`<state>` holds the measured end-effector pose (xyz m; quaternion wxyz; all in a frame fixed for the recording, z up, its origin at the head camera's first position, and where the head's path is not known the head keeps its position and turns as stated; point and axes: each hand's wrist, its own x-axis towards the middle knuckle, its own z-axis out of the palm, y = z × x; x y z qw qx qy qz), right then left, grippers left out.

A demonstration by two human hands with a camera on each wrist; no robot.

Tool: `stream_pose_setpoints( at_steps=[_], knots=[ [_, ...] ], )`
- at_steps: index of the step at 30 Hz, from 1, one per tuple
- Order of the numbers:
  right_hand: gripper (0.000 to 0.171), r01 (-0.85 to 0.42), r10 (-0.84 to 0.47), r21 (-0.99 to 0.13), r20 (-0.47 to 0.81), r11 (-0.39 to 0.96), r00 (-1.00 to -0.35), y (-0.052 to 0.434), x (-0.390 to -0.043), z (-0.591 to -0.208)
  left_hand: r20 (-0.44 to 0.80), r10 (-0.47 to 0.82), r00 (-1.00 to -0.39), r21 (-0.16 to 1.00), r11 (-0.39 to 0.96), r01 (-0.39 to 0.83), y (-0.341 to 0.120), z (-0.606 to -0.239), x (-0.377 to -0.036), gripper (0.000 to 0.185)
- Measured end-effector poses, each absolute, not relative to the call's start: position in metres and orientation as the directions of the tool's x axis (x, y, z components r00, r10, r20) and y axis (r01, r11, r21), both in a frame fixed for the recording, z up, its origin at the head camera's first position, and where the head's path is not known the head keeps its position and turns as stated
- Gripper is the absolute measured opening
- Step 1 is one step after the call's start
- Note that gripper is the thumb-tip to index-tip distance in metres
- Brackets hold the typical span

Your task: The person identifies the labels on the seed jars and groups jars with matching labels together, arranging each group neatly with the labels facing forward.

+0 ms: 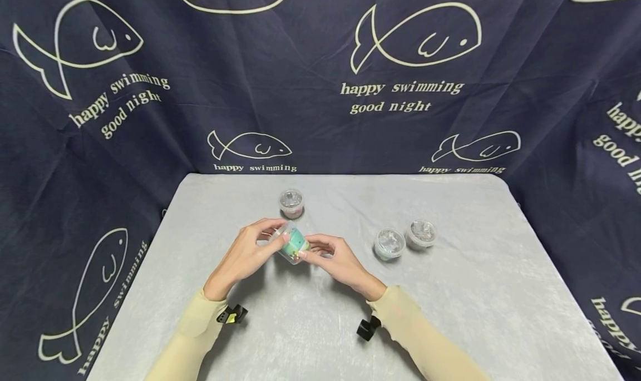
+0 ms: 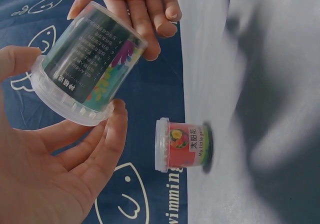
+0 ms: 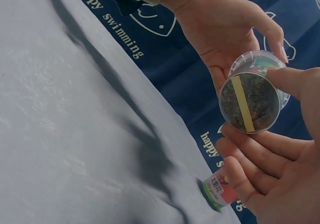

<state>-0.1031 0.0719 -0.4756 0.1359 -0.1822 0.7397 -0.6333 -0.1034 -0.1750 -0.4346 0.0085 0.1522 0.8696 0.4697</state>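
A small clear plastic cup with a teal printed label is held tilted above the middle of the table. My left hand grips its lidded rim end, and my right hand pinches its base. In the left wrist view the cup shows black text and a ribbed lid, with my left fingers curled under it. Seen from the right wrist, the cup's base shows dark contents and a yellow strip, and my right fingers lie below it.
A red-labelled cup stands upright on the grey table cloth just behind the hands. Two more lidded cups stand side by side to the right. Dark whale-print fabric hangs behind and around the table.
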Motion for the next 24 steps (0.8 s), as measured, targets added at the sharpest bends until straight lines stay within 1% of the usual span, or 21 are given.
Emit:
stream_pose_setpoints(
  at_steps=[10, 18, 24],
  knots=[
    [0.04, -0.111, -0.386, -0.983, 0.048, 0.143, -0.921, 0.0715, -0.1019, -0.4763, 0.111, 0.272, -0.956, 0.824, 0.512, 0.241, -0.1764, -0.4361, -0.1031, 0.049],
    [0.043, -0.228, -0.305, -0.945, 0.15, 0.236, -0.94, 0.0692, -0.0978, -0.4755, 0.06, 0.186, -0.981, 0.806, 0.57, 0.158, -0.1763, -0.4341, -0.1022, 0.051],
    [0.046, -0.304, -0.301, -0.903, 0.211, 0.304, -0.93, 0.0684, -0.0947, -0.4774, 0.048, 0.167, -0.985, 0.8, 0.584, 0.138, -0.1751, -0.4341, -0.102, 0.05]
  ],
)
